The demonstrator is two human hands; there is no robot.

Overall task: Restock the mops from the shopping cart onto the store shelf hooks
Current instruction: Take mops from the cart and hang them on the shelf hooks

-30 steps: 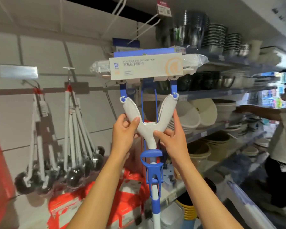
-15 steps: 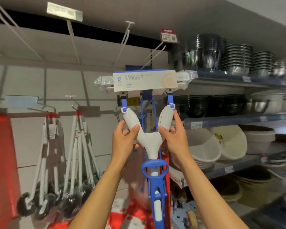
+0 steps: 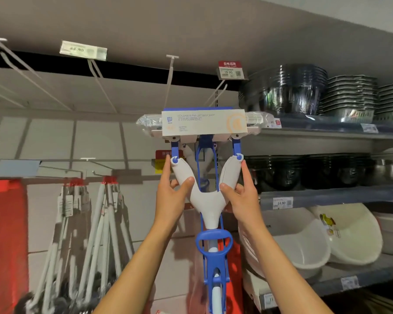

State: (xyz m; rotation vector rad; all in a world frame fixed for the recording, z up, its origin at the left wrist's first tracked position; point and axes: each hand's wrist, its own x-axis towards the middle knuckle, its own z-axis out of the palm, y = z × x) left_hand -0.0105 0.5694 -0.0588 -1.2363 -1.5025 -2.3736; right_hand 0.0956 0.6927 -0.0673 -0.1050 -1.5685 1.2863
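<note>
Now higher, both hands (image 3: 210,196) gripping the sponge mop (image 3: 205,159) yoke, head nearer the hooks (image 3: 171,75).

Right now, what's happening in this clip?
A person holds a sponge mop upright with both hands: the left hand and right hand each grip one arm of its white fork. The packaged mop head is raised toward the long hooks under the top shelf, not yet hung.
</note>
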